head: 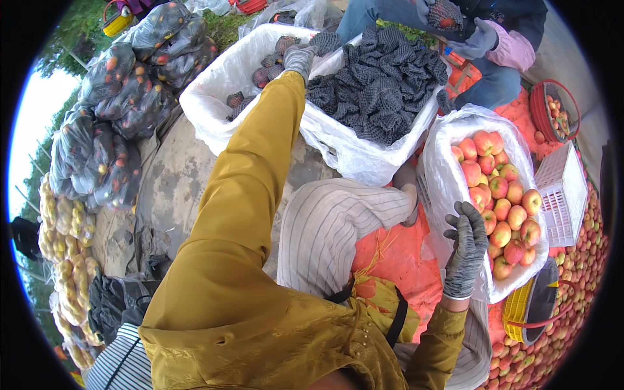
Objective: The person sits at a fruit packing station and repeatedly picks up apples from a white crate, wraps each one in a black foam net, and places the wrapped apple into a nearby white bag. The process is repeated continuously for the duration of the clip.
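Observation:
My left hand (pixel 299 61), in a grey glove, reaches over a crate lined with white plastic (pixel 209 90). Beside its fingers lies a dark foam net (pixel 325 43); whether the fingers grip anything is hidden. Several net-wrapped apples (pixel 261 76) lie in that crate. Next to it, another lined crate (pixel 341 163) is heaped with dark foam nets (pixel 378 80). My right hand (pixel 465 248), in a grey glove with darker fingertips, is raised with nothing in it, fingers slightly bent, at the near edge of a lined crate (pixel 519 122) of red and yellow apples (pixel 507 214).
Another person's gloved hands (pixel 475 40) are across the crates, one with a netted apple (pixel 446 22). Filled plastic bags (pixel 131 92) are stacked at left. At right are a red basket (pixel 538 109), a white plastic crate (pixel 560 195), a yellow basket (pixel 516 307) and many loose apples (pixel 580 278).

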